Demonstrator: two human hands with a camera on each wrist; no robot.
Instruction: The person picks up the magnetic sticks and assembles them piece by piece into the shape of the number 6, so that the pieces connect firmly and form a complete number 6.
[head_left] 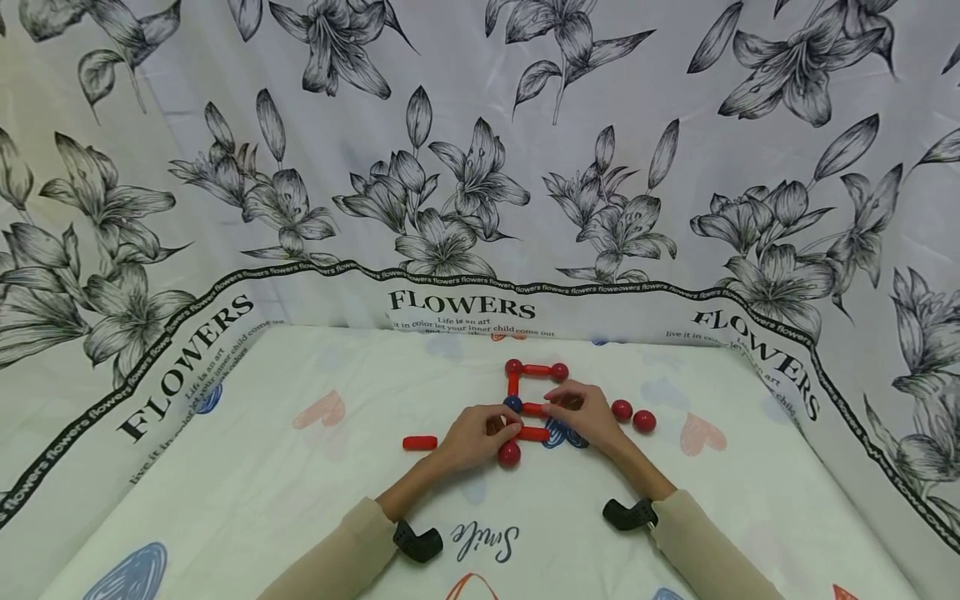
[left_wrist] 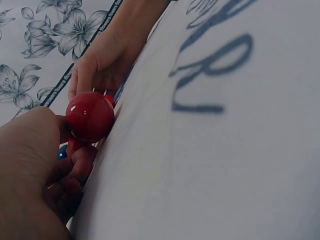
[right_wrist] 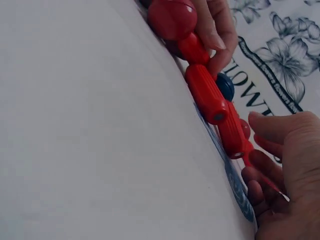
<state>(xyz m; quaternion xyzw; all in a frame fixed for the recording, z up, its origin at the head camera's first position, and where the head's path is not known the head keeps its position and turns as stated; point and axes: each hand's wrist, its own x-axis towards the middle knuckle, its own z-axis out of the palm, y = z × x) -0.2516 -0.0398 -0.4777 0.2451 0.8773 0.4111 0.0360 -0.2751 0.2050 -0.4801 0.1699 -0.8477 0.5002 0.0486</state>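
One red rod (right_wrist: 194, 49) is pinched in the left grip (head_left: 477, 437), the right grip (head_left: 588, 415) parted.

Floral curtain (head_left: 480, 100) read "FLOWERS" three times, smaller print below: "Life is an art", "let your inner child come out". Black band (head_left: 555, 290) across it repeated "flowers" in white. Tablecloth (head_left: 300, 467) carried script "Smile"; right wrist view caught "FLOWERS" cut off.

I see both forearms (head_left: 341, 546) angled inward: left hand (head_left: 468, 437) pinching, thumb to finger; right hand (head_left: 585, 415) loosely curved, thumb parted.
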